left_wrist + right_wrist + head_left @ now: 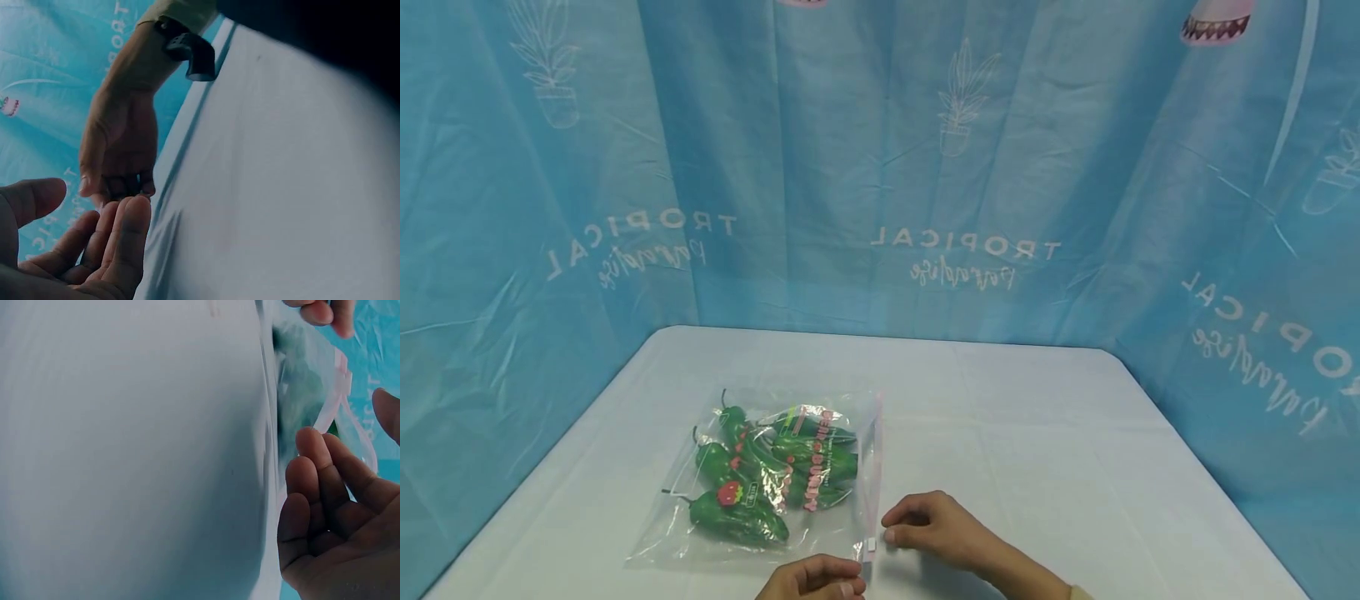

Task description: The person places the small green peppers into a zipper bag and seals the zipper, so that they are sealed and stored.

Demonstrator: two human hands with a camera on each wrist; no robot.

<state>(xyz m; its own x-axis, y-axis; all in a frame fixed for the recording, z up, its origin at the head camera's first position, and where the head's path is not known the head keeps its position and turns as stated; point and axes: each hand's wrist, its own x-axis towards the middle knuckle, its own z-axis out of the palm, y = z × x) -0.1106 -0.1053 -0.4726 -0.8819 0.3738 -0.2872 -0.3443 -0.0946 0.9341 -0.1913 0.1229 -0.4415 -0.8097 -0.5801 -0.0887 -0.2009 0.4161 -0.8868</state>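
Note:
A clear zip bag [820, 533] with pink print lies flat on the table, its pink zip edge facing right. Inside it are several green peppers [730, 517] with thin stems and dark green cucumber-like pieces [820, 458]. A small white slider [871, 545] sits at the near end of the zip. My left hand [816, 579] is by the bag's near right corner, thumb apart from the fingers in the left wrist view, nothing between them. Just right of the zip edge, my right hand [940, 529] has loosely bent fingers [331, 481] and a thumb held away; it grips nothing.
The white table [1037, 442] has rounded far corners. Blue curtains [850, 167] with plant drawings and mirrored lettering hang behind it and along both sides. A dark band with a black device [190, 56] is worn on the right wrist.

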